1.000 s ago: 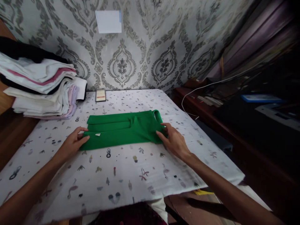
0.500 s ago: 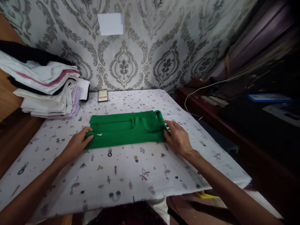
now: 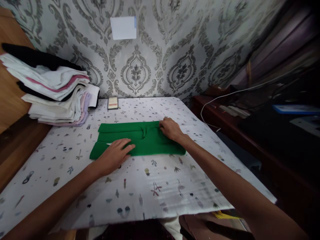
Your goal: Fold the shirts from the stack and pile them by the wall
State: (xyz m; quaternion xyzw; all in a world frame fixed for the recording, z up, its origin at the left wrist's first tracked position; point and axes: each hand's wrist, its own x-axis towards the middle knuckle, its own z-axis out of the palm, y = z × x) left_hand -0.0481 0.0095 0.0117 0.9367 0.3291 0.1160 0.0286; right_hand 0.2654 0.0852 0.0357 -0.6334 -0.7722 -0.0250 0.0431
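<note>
A green garment (image 3: pixel 152 146), folded into a long rectangle, lies flat across the patterned white cloth on the table. Its exact kind is hidden by the folds. My left hand (image 3: pixel 113 156) rests on its near left part with the fingers stretched out, partly covering a small white tag. At the far right corner, my right hand (image 3: pixel 171 129) has its fingers curled on the green fabric, and its fingertips are partly hidden. A short raised crease runs across the middle of the garment.
A tall stack of folded clothes (image 3: pixel 60 96) stands at the back left. A small framed card (image 3: pixel 113 103) sits near the patterned wall. On the right, a dark red desk (image 3: pixel 200 106) with a white cable (image 3: pixel 212 100) borders the table.
My left hand has moved right from the garment's left end onto its surface. My right hand has moved up and left to the far corner, and the raised right end now lies flatter.
</note>
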